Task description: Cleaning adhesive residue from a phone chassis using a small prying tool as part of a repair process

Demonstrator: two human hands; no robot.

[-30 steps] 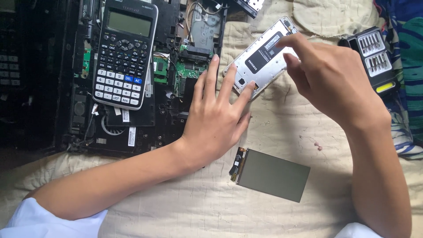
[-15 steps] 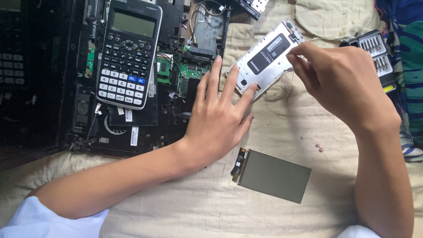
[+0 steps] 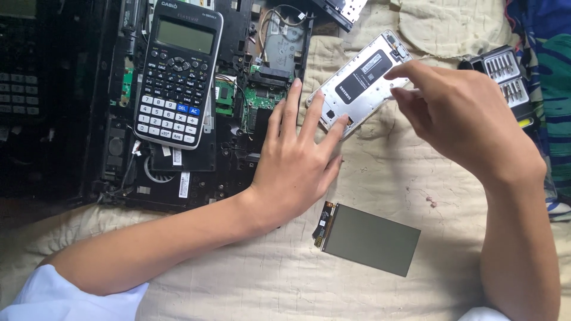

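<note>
Phone frame [image 3: 360, 80]: lying flat on the quilted bed cover [image 3: 380, 172], just beside the opened laptop chassis [image 3: 238, 119], its inner side facing up.
Left hand [image 3: 294, 172]: resting open with fingers spread, fingertips pressing the frame's lower end to steady it.
Right hand [image 3: 458, 116]: hovering over the frame's upper edge, thumb and forefinger pinching narrowly; whether they are holding something small I cannot tell.
Handling: the frame is looking thin, light and stiff, probably easy to bend or scratch; gripping it by the long side edges seems safest.
Nearby: a detached display panel [image 3: 369, 238] is lying below, a calculator [image 3: 178, 74] is sitting on the laptop, a screwdriver bit case [image 3: 505, 80] is lying at right.
</note>
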